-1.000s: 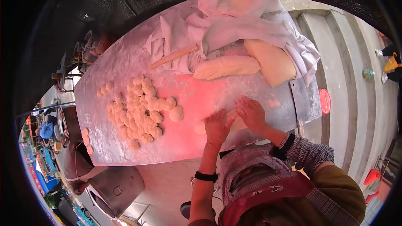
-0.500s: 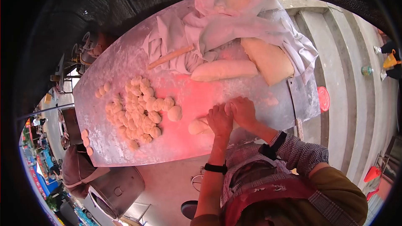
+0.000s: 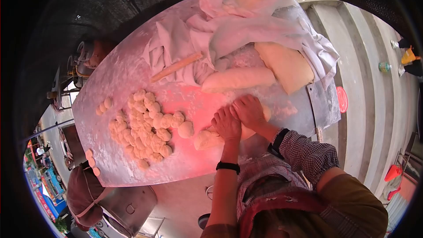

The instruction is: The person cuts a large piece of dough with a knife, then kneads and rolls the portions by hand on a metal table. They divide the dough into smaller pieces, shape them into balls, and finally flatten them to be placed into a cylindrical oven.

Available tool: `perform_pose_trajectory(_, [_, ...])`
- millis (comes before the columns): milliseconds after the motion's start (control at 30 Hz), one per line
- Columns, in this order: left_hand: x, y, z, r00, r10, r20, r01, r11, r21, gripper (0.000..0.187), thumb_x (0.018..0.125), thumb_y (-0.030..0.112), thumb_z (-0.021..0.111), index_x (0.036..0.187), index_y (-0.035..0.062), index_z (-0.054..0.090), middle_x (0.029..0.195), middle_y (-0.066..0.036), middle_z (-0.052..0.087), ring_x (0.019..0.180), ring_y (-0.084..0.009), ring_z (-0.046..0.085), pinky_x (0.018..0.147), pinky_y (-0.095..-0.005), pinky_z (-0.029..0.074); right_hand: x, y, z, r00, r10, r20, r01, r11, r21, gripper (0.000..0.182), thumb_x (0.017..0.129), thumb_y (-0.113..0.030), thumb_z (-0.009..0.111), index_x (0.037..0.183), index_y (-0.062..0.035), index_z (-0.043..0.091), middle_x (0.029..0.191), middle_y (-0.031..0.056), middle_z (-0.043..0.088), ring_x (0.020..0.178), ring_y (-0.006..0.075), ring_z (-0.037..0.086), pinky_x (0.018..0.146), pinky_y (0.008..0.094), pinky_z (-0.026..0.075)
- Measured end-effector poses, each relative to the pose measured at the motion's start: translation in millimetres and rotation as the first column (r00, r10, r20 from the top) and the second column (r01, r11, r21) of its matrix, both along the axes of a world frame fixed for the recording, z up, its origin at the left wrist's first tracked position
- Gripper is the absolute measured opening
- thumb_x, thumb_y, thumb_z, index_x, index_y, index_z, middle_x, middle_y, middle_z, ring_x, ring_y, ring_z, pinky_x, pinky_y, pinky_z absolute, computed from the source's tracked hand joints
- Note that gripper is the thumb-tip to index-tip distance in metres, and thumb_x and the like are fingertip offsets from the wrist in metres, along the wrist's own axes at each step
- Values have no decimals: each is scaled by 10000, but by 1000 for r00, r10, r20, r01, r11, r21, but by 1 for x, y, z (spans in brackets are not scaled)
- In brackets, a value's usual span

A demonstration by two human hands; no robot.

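My left hand presses down on a piece of dough near the table's front edge, its fingers curled over the top. Right beside it, my right hand grips the same dough. One end of the dough shows left of my left hand, and some shows beyond my right hand; the middle is hidden under the palms. A pile of small dough balls lies to the left, with a larger ball at its near side. Behind my hands rests a long dough roll.
A thick dough slab lies partly under a white cloth. A rolling pin leans across the cloth. At the right edge is a wide metal blade. The floury table stands beside concrete steps.
Both hands have shifted slightly left and up over the dough, and more dough now shows beyond my right hand. The head view has tilted a little.
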State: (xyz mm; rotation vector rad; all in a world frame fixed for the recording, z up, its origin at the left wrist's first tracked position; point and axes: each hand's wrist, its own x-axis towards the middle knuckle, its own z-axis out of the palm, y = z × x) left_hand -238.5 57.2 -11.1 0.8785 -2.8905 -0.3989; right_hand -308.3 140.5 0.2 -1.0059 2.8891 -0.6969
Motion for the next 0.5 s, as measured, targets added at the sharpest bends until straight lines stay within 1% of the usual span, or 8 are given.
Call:
perform_pose_trajectory(200, [-22,-27,-6,994,-45,101,40,998,47,417,967,408,443,877,68,666,851,-97,663,842,-276,639,734,-467,468,-33,-10,-3,999,24,-35,-24,1000,-2,174,866,-259,576,814,-104,634,834,85,651,880,306,612,730,455,474])
perform_pose_trajectory(233, [-27,-44,0,994,-51,92,47,998,42,417,967,408,443,877,68,666,851,-97,663,842,-276,639,734,-467,468,-43,-5,1,960,44,276,-49,999,9,188,881,-262,564,818,-100,634,829,87,651,879,309,611,730,459,476])
perform_pose_trajectory(267, [-27,-66,12,988,-42,151,-52,822,568,499,980,438,400,850,56,693,842,-112,690,851,-287,658,763,-455,483,-41,-1,4,820,58,570,-79,997,12,201,896,-265,552,822,-97,633,824,89,652,879,311,609,731,462,477])
perform_pose_trajectory(300, [-20,-77,25,974,-69,216,-173,387,906,584,993,468,357,822,44,721,833,-127,716,859,-298,677,792,-444,498,-25,0,12,814,52,578,-72,997,11,201,896,-265,552,822,-97,633,824,89,652,879,311,609,731,462,477])
perform_pose_trajectory(367, [-7,-39,49,975,-69,210,-62,826,561,558,1003,443,353,879,54,733,864,-161,709,838,-336,666,771,-440,508,7,3,41,941,-56,332,-12,980,198,176,880,-245,561,875,-95,653,857,109,652,899,330,608,745,457,473])
perform_pose_trajectory(400, [13,-8,34,974,-170,152,124,954,273,463,1002,405,371,1025,83,702,998,-156,682,950,-332,623,831,-451,476,35,11,30,988,-72,137,63,996,63,175,843,-235,588,914,-85,645,927,88,646,963,299,595,825,448,455])
perform_pose_trajectory(467, [64,25,26,954,-228,-193,266,942,202,415,998,374,358,1157,101,628,1139,-108,632,1083,-315,550,962,-440,381,86,41,13,975,-139,-174,96,967,-235,228,838,-216,581,1005,-72,638,1014,62,634,1003,274,567,927,449,399])
perform_pose_trajectory(500, [93,41,2,907,-245,-343,264,964,8,424,997,374,353,1149,89,627,1117,-63,634,1069,-280,555,967,-440,374,110,58,11,973,-100,-209,58,979,-196,277,831,-235,585,1050,-74,639,1076,68,623,1027,271,563,955,459,391])
